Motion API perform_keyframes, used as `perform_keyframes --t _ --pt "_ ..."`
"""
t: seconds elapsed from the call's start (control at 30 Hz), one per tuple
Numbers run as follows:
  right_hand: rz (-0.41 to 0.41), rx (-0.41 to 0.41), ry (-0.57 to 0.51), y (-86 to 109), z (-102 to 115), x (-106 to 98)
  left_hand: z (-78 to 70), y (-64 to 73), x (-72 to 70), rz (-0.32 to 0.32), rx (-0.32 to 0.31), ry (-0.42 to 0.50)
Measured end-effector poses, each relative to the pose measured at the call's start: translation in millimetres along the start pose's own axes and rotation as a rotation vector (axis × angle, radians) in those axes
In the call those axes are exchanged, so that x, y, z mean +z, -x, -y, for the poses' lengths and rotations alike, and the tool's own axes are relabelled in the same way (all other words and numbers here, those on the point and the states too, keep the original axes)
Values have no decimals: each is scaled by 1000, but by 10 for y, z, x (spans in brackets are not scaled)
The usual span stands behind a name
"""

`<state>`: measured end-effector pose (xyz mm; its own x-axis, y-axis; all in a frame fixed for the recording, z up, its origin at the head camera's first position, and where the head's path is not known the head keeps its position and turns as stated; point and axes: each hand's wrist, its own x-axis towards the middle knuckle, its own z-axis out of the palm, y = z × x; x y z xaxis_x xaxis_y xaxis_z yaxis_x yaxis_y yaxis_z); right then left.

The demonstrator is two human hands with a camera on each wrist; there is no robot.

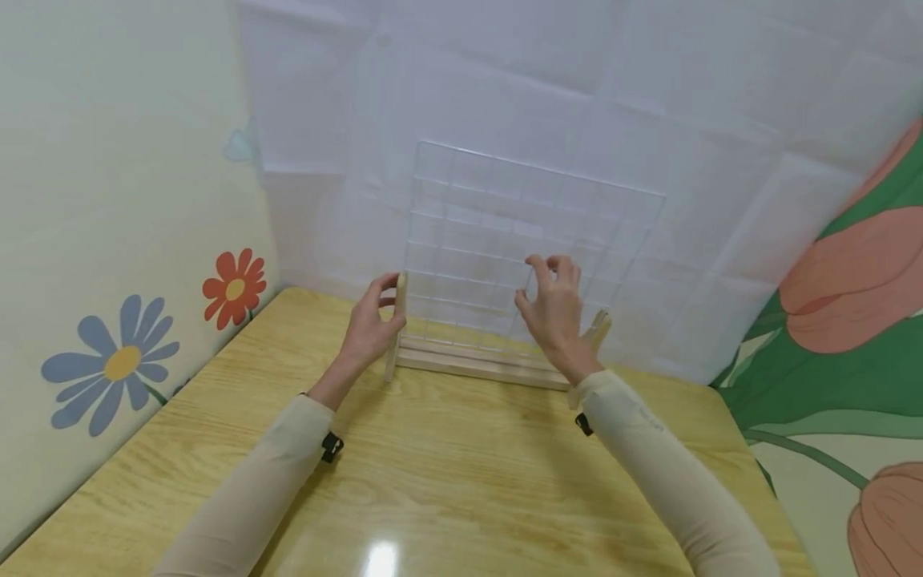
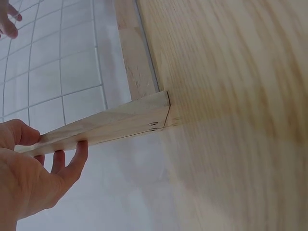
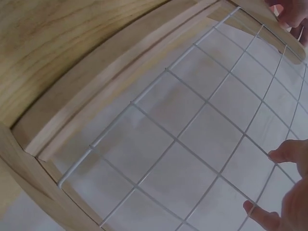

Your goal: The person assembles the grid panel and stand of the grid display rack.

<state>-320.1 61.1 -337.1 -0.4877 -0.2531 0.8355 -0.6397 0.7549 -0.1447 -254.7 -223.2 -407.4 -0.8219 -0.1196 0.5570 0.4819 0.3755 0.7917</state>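
Note:
A white wire grid panel (image 1: 488,254) stands upright in a wooden stand, its lower edge close above the base bar (image 1: 483,369). My left hand (image 1: 373,322) grips the left wooden post (image 1: 400,308) near its top, thumb on one side and fingers on the other. In the left wrist view that post (image 2: 110,122) runs from the hand down to the tabletop, with two small holes near its foot. Over the lower middle of the grid, my right hand (image 1: 557,311) holds the wires between thumb and curled fingers. The right post (image 1: 600,328) is partly behind the right wrist.
The stand is set toward the back of a wood-grain table (image 1: 433,465). Behind it hangs a creased white sheet (image 1: 505,88). A flower-patterned wall (image 1: 122,200) borders the left, and large printed tulips (image 1: 858,280) cover the right side.

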Motion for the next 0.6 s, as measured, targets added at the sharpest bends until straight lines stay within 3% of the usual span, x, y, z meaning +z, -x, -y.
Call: perform_keyframes --t 0.6 --pt "55 20 -25 233 -79 105 7 11 41 5 -10 -74"
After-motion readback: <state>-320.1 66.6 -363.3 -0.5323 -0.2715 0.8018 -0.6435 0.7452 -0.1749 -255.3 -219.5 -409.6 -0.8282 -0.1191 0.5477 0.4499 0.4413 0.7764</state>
